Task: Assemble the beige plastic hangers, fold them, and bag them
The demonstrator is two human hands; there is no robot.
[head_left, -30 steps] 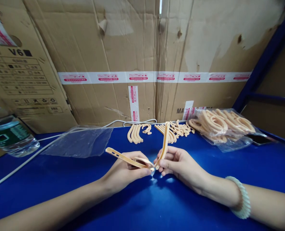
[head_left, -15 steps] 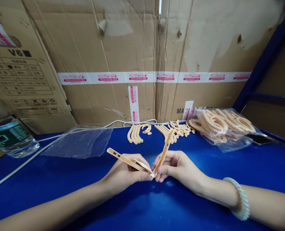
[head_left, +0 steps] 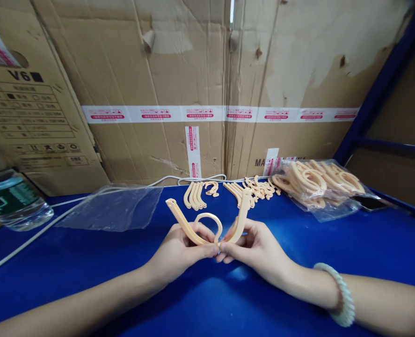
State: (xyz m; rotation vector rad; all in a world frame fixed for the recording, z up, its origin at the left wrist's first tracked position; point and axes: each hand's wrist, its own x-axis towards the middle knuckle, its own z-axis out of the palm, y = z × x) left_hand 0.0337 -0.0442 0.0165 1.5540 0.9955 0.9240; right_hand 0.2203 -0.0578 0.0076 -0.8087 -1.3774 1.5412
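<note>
Between my two hands is a beige plastic folding clothes hanger (head_left: 183, 223), its two arms spread upward in a V and a curved hook rising between them. My left hand (head_left: 189, 245) pinches the base of the left arm, thumb in front. At the base of the right arm, my right hand (head_left: 247, 241) has its thumb and fingers closed. The fingertips of both hands nearly meet at the joint, which they mostly cover. Behind lie a row of loose hanger arms (head_left: 194, 195), loose hooks (head_left: 212, 188), more arms (head_left: 233, 193) and a pile of hooks (head_left: 261, 188).
Clear plastic bags of beige hanger parts (head_left: 312, 180) lie at the right on the blue table (head_left: 207, 299), beside a dark phone-like object (head_left: 370, 203). At left are a flat plastic bag (head_left: 112, 208), a white cable (head_left: 21, 255) and a water bottle (head_left: 12, 199). Cardboard (head_left: 158, 70) stands behind.
The hanger has turned in my hands: the insides of its arms faced me before, now their smooth outer sides and the curved hook show. Both hands stay in about the same place.
</note>
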